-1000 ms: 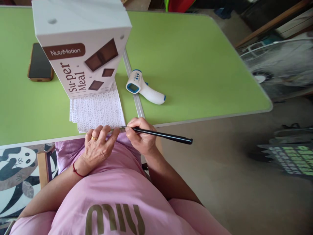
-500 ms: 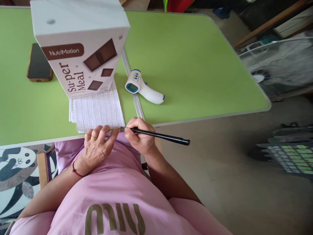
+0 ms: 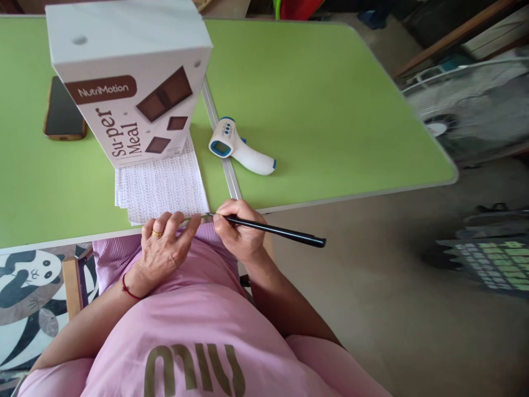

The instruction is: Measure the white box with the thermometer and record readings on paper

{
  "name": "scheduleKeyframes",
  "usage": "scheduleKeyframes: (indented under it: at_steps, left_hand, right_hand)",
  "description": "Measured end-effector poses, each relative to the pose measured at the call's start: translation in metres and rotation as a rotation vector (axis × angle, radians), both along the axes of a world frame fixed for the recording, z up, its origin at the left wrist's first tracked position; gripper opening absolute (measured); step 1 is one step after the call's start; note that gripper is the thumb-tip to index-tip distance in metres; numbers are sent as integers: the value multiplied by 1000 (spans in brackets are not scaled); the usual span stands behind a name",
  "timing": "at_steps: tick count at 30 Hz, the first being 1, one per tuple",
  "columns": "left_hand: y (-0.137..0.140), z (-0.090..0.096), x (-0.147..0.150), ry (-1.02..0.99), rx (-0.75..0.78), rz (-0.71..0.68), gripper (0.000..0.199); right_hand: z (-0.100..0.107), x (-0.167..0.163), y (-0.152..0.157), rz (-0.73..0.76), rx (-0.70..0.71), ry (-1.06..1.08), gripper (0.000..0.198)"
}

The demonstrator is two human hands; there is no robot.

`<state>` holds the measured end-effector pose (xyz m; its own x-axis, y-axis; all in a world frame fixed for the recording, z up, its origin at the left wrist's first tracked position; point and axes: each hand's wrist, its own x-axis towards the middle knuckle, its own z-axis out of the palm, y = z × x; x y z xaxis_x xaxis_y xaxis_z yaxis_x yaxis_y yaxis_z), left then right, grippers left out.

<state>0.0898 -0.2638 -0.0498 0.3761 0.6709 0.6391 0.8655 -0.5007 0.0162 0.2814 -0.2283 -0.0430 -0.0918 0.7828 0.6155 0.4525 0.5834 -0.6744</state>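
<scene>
My right hand (image 3: 242,229) grips a black pen (image 3: 281,231) near its tip, which meets the bottom right corner of the written sheets (image 3: 163,190). The pen's long barrel slants out to the right past the table edge. My left hand (image 3: 167,240), with a ring and a red bracelet, rests its slightly bent, parted fingers on the lower edge of the paper. Several white sheets covered in rows of small writing lie stacked. A tall white NutriMotion box (image 3: 132,99) stands over the upper part of them.
On the green table (image 3: 322,110), a white and blue infrared thermometer (image 3: 242,149) lies across the metal seam. A phone (image 3: 65,110) lies left of the box, partly hidden by it. Beyond the table's right side stands a fan (image 3: 471,110). A panda-patterned surface (image 3: 33,292) shows at lower left.
The pen and my right hand have shifted slightly to the right. My left hand stays almost where it was. The view has moved a little, so the box and thermometer appear slightly further left.
</scene>
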Motion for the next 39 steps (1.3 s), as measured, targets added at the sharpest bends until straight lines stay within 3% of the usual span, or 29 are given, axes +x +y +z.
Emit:
scheduleKeyframes:
  at_steps: [10, 18, 39]
  left_hand:
    - [0, -1, 1, 1, 2, 13, 32]
    - [-2, -1, 1, 16, -13, 20, 33]
    - [-3, -4, 1, -4, -42, 20, 36]
  right_hand:
    - [3, 0, 2, 8, 40, -65, 18]
    - [1, 1, 3, 63, 22, 53, 19]
    - [-1, 0, 1, -3, 2, -42, 17]
